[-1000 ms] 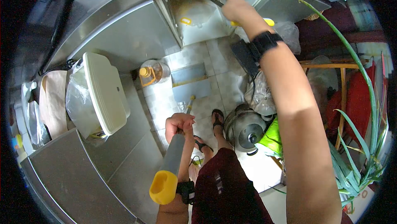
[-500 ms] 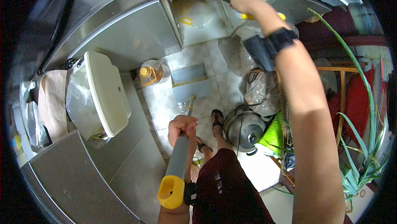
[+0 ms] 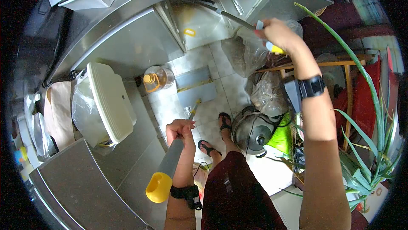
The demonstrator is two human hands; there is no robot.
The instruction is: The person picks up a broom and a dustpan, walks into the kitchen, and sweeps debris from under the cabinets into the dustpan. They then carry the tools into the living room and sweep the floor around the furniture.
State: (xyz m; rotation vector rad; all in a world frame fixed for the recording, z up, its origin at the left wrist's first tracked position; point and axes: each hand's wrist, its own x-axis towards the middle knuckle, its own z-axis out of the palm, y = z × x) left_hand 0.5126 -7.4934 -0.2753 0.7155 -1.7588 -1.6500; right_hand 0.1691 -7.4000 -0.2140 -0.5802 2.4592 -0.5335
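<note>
My left hand (image 3: 180,131) is closed round the grey pole of a dustpan (image 3: 197,92), whose yellow-capped end points up toward me. The pan stands flat on the tiled floor, with a yellow toothed edge along it. My right hand (image 3: 278,36) grips a grey stick (image 3: 238,19) with a yellow end, raised at the upper right. The stick's far end reaches into the open lower cabinet (image 3: 208,32), where a brown stain shows.
An oil bottle (image 3: 157,79) stands left of the dustpan. A lidded metal pot (image 3: 253,132) sits beside my feet, near plastic bags (image 3: 270,94). A white-lidded bin (image 3: 111,102) is at left; long green leaves (image 3: 374,98) rise at right.
My right hand has moved right and down, and more of the stick now shows. The yellow end of the pole in my left hand has shifted left.
</note>
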